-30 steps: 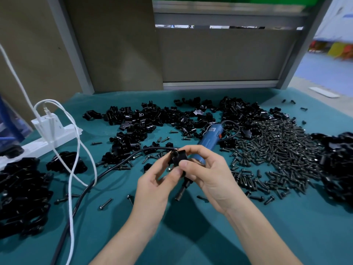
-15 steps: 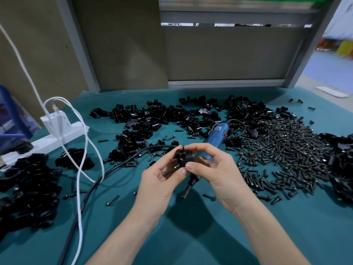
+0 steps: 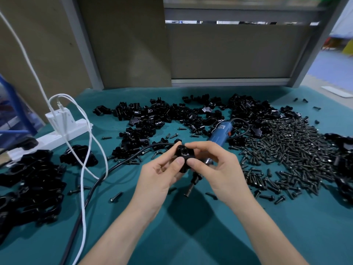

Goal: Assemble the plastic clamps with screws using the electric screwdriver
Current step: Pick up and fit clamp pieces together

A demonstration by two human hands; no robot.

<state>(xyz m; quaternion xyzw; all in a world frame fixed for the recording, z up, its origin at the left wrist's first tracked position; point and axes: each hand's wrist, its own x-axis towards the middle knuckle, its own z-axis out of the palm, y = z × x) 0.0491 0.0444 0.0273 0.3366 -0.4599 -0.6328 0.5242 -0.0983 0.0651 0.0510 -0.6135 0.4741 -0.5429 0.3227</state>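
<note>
Both hands meet in the middle, just above the bench (image 3: pixel 286 236), which has a teal green cloth top. The left hand (image 3: pixel 158 176) and the right hand (image 3: pixel 217 169) each pinch the same small black plastic clamp (image 3: pixel 184 156) between thumb and fingertips. A round hole in the clamp faces up. Under the hands lies the blue electric screwdriver (image 3: pixel 219 133), flat on the bench. Its blue body points toward the back, and its dark metal tip (image 3: pixel 190 189) sticks out below the hands, toward the person. A black cord (image 3: pixel 107 173) runs across the cloth to the left and then down to the near edge. To the right of the hands is a big heap of dark metal screws (image 3: pixel 296 150), and a few loose ones lie near the hands. Behind the hands is a wide heap of loose black plastic clamp pieces (image 3: pixel 162 119). More black pieces sit in a pile at the left edge (image 3: pixel 28 184) and in another at the right edge (image 3: pixel 342 159). At the back left is a long white power strip (image 3: pixel 63 134) with a white plug in it, and a thin white cable (image 3: pixel 84 169) loops from it down over the cloth.
</note>
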